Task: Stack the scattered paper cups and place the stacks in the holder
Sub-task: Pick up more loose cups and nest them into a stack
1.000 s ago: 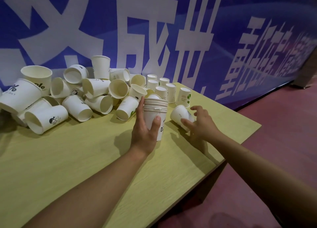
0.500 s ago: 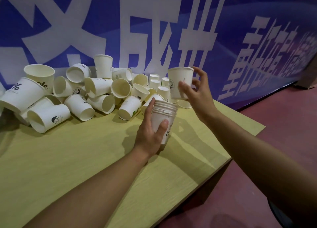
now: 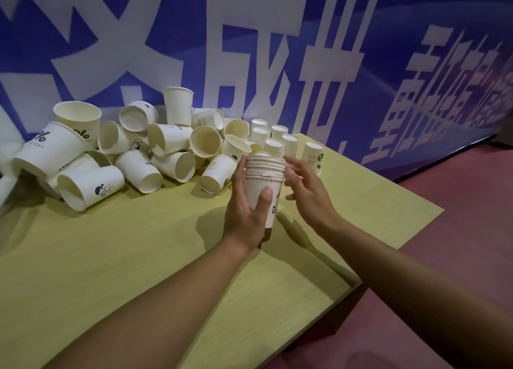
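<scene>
My left hand (image 3: 245, 210) grips a stack of white paper cups (image 3: 265, 178) from the left, thumb across its front, just above the yellow-green table (image 3: 116, 257). Several rolled rims show at the stack's top. My right hand (image 3: 308, 193) is beside the stack on its right, fingers relaxed and touching the rims, holding nothing. A heap of loose white cups (image 3: 155, 152), most lying on their sides, fills the table's far left. Several small cups (image 3: 288, 143) stand upside down behind the stack. No holder is in view.
A blue banner with large white characters (image 3: 249, 49) rises right behind the table. The table's right edge (image 3: 394, 254) drops to a reddish floor (image 3: 458, 229). One small cup with a green print (image 3: 313, 154) stands apart at the right.
The cup my right hand lifted has gone onto the stack, which is one rim taller. My right hand has let go and come down beside it. The left hand kept its grip.
</scene>
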Motion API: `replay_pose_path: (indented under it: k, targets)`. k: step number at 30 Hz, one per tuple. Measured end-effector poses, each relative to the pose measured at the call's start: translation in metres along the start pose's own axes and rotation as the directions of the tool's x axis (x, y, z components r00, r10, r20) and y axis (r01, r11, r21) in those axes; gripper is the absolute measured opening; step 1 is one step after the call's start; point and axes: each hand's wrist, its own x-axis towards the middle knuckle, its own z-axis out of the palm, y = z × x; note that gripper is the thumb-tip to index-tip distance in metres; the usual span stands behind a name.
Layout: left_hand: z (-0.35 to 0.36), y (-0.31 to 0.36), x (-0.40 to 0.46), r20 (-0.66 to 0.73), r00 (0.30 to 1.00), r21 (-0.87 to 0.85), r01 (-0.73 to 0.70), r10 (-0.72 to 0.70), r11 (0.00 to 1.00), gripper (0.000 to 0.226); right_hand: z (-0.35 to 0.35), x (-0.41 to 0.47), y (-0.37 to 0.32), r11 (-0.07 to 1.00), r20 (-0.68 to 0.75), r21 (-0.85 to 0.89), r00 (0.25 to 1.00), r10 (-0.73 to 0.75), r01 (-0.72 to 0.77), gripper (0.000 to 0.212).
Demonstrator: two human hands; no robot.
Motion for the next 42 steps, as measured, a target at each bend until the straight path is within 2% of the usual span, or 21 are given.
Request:
replay_pose_path:
  k: [2,5,9,11,13,16,19,24,26,28,30,33,36,38,42]
  targets:
    - [0.000,-0.001,0.001,-0.012,1.000,-0.012,-0.003,0.003,1.000,0.069,-0.009,0.021,0.004,0.992,-0.055,-0.123,0.998,-0.015,0.009,0.031]
    - [0.000,-0.003,0.002,-0.025,1.000,-0.036,0.006,-0.007,0.999,0.068,-0.028,0.066,0.017,0.921,-0.134,-0.388,0.991,-0.013,-0.041,0.023]
    - [0.001,-0.005,0.003,-0.018,1.000,-0.049,0.009,-0.009,0.999,0.068,-0.052,0.112,0.040,0.759,-0.212,-0.622,0.975,0.073,-0.192,0.041]
    - [0.001,-0.007,0.004,-0.017,1.000,-0.059,0.010,-0.011,0.998,0.068,-0.061,0.121,0.049,0.652,-0.181,-0.728,0.977,0.114,-0.211,0.051]
    - [0.001,-0.008,0.005,-0.020,1.000,-0.065,0.014,-0.015,0.998,0.068,-0.065,0.123,0.055,0.579,-0.173,-0.787,0.977,0.124,-0.213,0.050]
    - [0.001,-0.008,0.005,-0.019,1.000,-0.070,0.012,-0.014,0.997,0.068,-0.064,0.119,0.057,0.575,-0.224,-0.793,0.974,0.030,-0.200,0.039]
    - [0.001,-0.008,0.006,-0.009,1.000,-0.071,0.015,-0.016,0.997,0.070,-0.060,0.111,0.056,0.594,-0.197,-0.795,0.979,-0.056,-0.126,0.032]
    - [0.001,-0.007,0.005,0.000,1.000,-0.069,0.020,-0.020,0.997,0.074,-0.053,0.082,0.039,0.769,-0.212,-0.635,0.974,-0.077,-0.077,0.018]
    - [0.000,-0.006,0.004,0.000,1.000,-0.067,0.016,-0.016,0.998,0.073,-0.051,0.064,0.031,0.830,-0.222,-0.554,0.972,-0.077,-0.061,0.018]
    - [0.000,-0.005,0.004,-0.001,1.000,-0.060,0.011,-0.011,0.998,0.072,-0.051,0.044,0.023,0.890,-0.233,-0.447,0.972,-0.022,-0.087,0.024]
    - [0.000,-0.004,0.003,0.003,1.000,-0.045,0.009,-0.009,0.999,0.073,-0.053,0.026,0.018,0.904,-0.214,-0.404,0.975,0.055,-0.139,0.030]
    - [0.000,-0.002,0.002,0.011,1.000,-0.030,0.007,-0.007,1.000,0.074,-0.056,0.008,0.016,0.858,-0.143,-0.457,0.972,0.187,-0.233,0.039]
    - [0.000,-0.001,0.002,0.020,1.000,-0.023,0.007,-0.006,1.000,0.073,-0.061,0.006,0.014,0.808,-0.009,-0.502,0.936,0.352,-0.308,0.064]
    - [0.000,-0.001,0.001,0.024,1.000,-0.028,0.010,-0.009,1.000,0.073,-0.063,0.010,0.011,0.800,0.061,-0.507,0.913,0.404,-0.320,0.076]
    - [0.000,0.000,0.000,0.023,1.000,-0.027,0.002,-0.002,1.000,0.072,-0.061,0.025,0.003,0.801,0.087,-0.494,0.897,0.433,-0.339,0.072]
